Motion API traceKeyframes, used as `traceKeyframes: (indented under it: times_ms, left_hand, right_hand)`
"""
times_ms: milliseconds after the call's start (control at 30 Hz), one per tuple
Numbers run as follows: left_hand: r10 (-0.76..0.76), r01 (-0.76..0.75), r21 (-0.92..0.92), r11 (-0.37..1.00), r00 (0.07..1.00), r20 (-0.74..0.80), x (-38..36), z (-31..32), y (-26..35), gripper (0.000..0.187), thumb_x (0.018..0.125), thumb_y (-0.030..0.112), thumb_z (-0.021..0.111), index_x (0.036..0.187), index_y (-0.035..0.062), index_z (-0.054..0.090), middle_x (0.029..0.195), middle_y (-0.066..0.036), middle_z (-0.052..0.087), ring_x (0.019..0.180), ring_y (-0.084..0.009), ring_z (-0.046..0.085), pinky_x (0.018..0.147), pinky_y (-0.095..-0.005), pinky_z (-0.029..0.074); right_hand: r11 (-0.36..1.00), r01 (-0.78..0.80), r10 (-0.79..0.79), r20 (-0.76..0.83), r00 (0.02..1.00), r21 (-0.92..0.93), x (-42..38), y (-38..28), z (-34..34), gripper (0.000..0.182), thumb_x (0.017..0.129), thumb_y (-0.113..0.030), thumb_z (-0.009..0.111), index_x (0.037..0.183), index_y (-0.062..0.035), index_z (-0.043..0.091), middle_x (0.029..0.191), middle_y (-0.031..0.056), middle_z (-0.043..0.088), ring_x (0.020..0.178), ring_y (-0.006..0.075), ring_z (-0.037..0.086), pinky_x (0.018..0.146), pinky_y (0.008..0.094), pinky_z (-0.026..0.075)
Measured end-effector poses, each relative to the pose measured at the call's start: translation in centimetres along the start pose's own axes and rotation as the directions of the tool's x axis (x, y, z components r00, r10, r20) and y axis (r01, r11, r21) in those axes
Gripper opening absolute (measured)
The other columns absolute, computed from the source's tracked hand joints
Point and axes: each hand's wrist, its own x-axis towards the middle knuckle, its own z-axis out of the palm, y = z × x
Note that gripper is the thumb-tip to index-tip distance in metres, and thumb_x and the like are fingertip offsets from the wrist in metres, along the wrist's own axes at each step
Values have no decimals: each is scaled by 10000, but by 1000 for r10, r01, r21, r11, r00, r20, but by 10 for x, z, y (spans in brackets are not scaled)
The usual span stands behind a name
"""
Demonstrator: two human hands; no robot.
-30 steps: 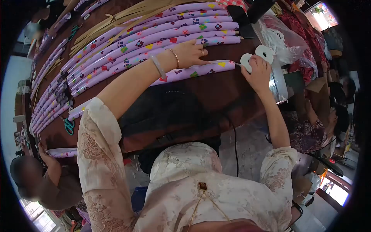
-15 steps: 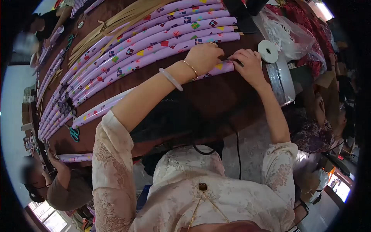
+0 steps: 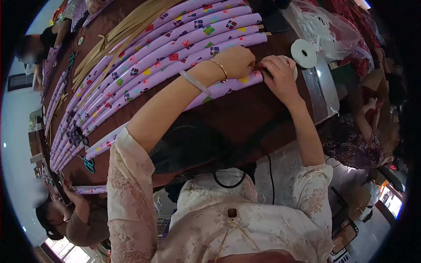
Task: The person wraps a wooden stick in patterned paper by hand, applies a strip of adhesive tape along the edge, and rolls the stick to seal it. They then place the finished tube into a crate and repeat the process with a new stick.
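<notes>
Left hand (image 3: pixel 238 62) and right hand (image 3: pixel 280 75), both curled, grip unclear, crowd 1 glossy lilac gift-print tube (image 3: pixel 241 85); uneven pressure could crease it.

It seems a small workshop: on the brown table (image 3: pixel 267 109) lie many patterned purple tubes (image 3: pixel 169 47) and scissors (image 3: pixel 89 165); other people (image 3: pixel 90 223) are around this table.

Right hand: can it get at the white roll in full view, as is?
Probably yes: the roll sits just beyond the right hand, its face uncovered. A second roll, partly hidden by the hand, doesn't seem to block it. The fingers may first have to leave the purple tube's end.
</notes>
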Motion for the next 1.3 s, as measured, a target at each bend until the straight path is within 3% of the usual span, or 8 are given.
traceKeyframes:
  times_ms: [167, 300, 467, 800, 1100, 1300]
  left_hand:
    - [36, -35, -85, 996, 999, 15, 2, -3, -6, 208, 755, 204, 550, 812, 29, 648, 776, -147, 632, 739, -301, 601, 686, -373, 470]
    - [-5, 7, -37, 999, 999, 47, 6, -2, -1, 201, 748, 209, 557, 787, 35, 650, 764, -143, 631, 722, -297, 600, 673, -374, 468]
    - [68, -69, -2, 998, 995, -77, 6, 5, -6, 197, 728, 216, 575, 762, 42, 663, 752, -136, 632, 707, -298, 600, 671, -368, 475]
    - [74, -91, -120, 989, 987, -140, -4, 7, -8, 201, 739, 221, 602, 810, 48, 676, 780, -134, 639, 711, -270, 610, 665, -332, 487]
    - [-20, -24, -264, 964, 987, -160, -9, 9, -8, 210, 747, 221, 631, 850, 45, 681, 801, -128, 653, 701, -253, 624, 655, -320, 493]
    - [-55, 8, -267, 964, 984, -170, -10, 12, -8, 222, 747, 240, 628, 858, 56, 684, 780, -130, 653, 688, -254, 623, 648, -322, 492]
  right_hand:
    - [1000, -12, 12, 4, 1000, -7, 0, 0, 0, 279, 670, -58, 648, 925, -109, 548, 963, 12, 536, 940, 203, 488, 847, 366, 290]
    - [1000, -10, 10, 8, 1000, 15, -2, 2, 2, 258, 666, -55, 651, 895, -103, 543, 946, 11, 539, 933, 202, 493, 847, 366, 291]
    - [1000, 9, -9, -3, 1000, 4, -2, 4, 2, 236, 671, -57, 654, 873, -108, 542, 918, 12, 541, 928, 201, 499, 835, 368, 296]
    - [998, 62, -62, -108, 992, -5, -4, 1, 5, 208, 689, -73, 670, 841, -115, 533, 851, 5, 557, 858, 194, 540, 808, 370, 320]
    - [998, 54, -55, -134, 989, -12, -2, 0, 6, 185, 729, -73, 653, 832, -112, 504, 824, 3, 566, 823, 198, 543, 824, 373, 319]
    - [998, 54, -57, -105, 993, -27, -3, 3, 12, 213, 725, -70, 652, 841, -102, 477, 827, 15, 546, 823, 205, 532, 816, 379, 312]
